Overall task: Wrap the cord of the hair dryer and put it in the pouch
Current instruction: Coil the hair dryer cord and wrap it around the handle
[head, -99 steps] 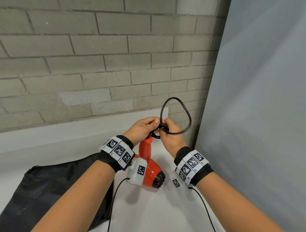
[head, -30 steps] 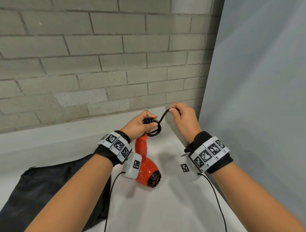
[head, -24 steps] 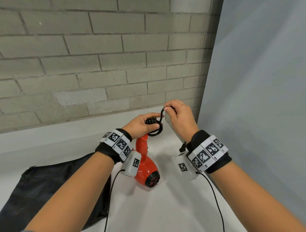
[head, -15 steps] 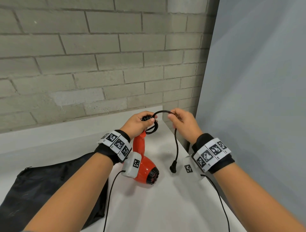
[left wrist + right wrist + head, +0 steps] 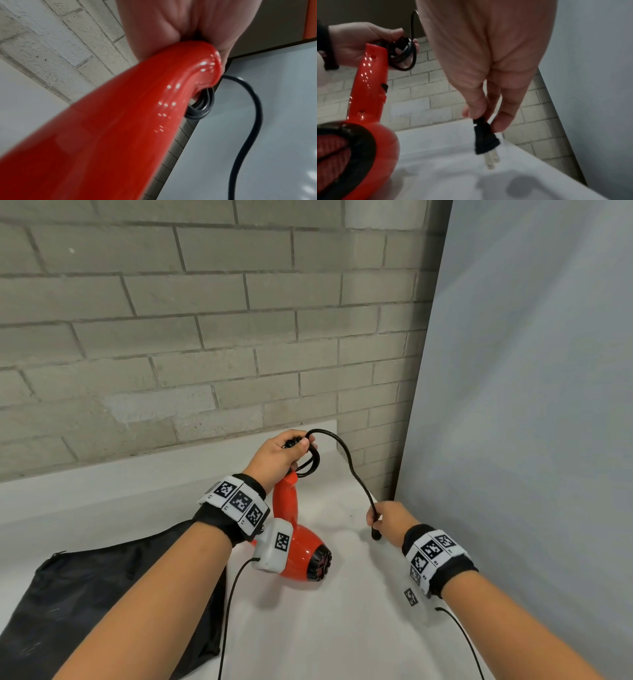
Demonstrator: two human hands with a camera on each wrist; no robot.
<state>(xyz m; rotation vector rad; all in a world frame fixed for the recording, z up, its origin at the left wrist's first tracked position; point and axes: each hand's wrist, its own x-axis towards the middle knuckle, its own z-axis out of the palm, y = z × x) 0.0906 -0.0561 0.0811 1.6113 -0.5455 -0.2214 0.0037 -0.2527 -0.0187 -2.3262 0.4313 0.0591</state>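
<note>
A red hair dryer stands with its barrel on the white table and its handle pointing up. My left hand grips the handle's top together with a small coil of black cord. From that coil the loose cord arcs right and down to my right hand, which pinches it just above the black plug. The plug hangs a little above the table, prongs down. A black pouch lies flat at the lower left.
A grey brick wall runs along the back of the white table. A grey panel closes off the right side, close to my right hand. Thin black sensor wires trail from both wristbands.
My right hand slid along the cord from near the coil down and right to the plug end. The left hand kept hold of the handle and coil.
</note>
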